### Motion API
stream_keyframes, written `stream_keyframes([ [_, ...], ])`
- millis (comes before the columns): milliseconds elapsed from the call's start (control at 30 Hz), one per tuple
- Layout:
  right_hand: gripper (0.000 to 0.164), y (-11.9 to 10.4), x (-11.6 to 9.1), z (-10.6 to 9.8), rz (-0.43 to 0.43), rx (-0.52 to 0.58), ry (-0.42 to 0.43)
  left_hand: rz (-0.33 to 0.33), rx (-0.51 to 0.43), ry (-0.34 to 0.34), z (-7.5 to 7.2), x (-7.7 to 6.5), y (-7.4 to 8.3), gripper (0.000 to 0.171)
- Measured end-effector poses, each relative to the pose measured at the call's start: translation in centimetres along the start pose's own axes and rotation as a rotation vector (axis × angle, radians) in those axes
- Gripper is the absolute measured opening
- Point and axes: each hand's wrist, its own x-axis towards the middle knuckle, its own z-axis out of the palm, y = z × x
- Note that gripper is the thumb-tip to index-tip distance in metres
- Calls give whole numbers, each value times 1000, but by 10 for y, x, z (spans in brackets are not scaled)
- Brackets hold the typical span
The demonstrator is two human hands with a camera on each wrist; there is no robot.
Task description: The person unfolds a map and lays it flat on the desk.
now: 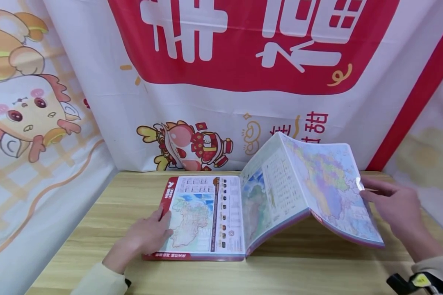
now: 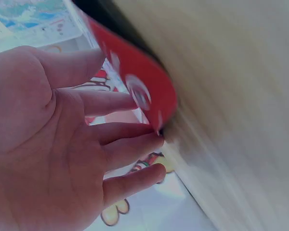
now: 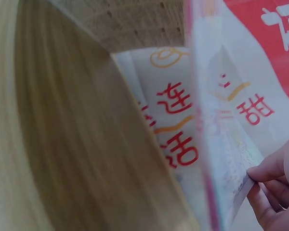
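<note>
A folding map board [image 1: 227, 229] lies spread on the table, its printed face up. The left panel is flat, and the other two rise into a ridge. At the flat panel's red-bordered left side is my left hand [image 1: 145, 233], its fairly straight fingers touching the edge. The left wrist view shows these fingertips right at the red border [image 2: 149, 86]. My right hand [image 1: 398, 203] pinches the outer edge of the right panel [image 1: 328, 184] between thumb and fingers, holding it tilted above the table. In the right wrist view that pinched edge [image 3: 241, 192] appears close up.
The wooden table [image 1: 107, 213] meets a printed cloth backdrop [image 1: 192, 98] right behind the map. Another patterned cloth [image 1: 33, 172] hangs along the left side. A black strap device [image 1: 421, 282] sits at the right wrist.
</note>
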Motion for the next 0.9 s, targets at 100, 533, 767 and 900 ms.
stream_keyframes([
  [100,59,8,2,4,14,-77,-14,-34,-26,-10,-1,1,-8,73],
  [533,52,36,1,16,-7,-272,-61,7,14,3,-11,1,-22,67],
  [767,47,45,0,28,-73,-329,-74,26,0,-16,-12,0,-23,70],
  [900,43,48,-1,32,-132,-348,-51,55,14,-8,-13,0,-25,68],
])
